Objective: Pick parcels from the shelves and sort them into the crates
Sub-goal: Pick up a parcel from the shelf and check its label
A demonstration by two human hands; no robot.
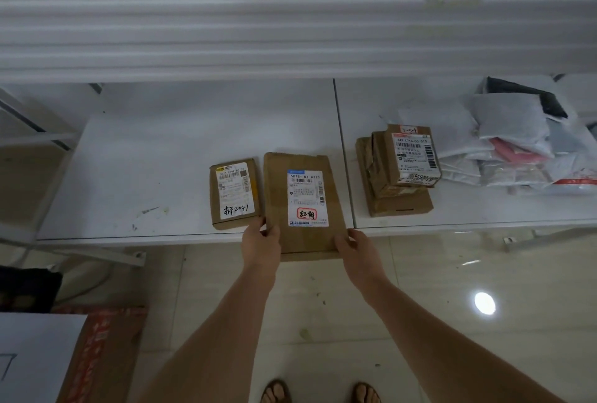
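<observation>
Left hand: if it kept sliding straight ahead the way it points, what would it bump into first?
Probably the small brown parcel beside the big one; the left hand points toward its near corner, though depth is unclear.

The flat brown cardboard envelope (300,205) at the shelf's front edge bears a white shipping label headed "501E M1 A218" under a blue strip, with two red characters in a red-outlined box near its bottom edge; the smaller print there is too fine to read. At its nine o'clock, the small brown cardboard box (234,193) has a white label with handwritten black marker ending "2041". At two o'clock, the top brown box of a stack (412,157) carries "3-3-9" handwritten on a pale sticker, above a label reading roughly "642 L714-00 015".
</observation>
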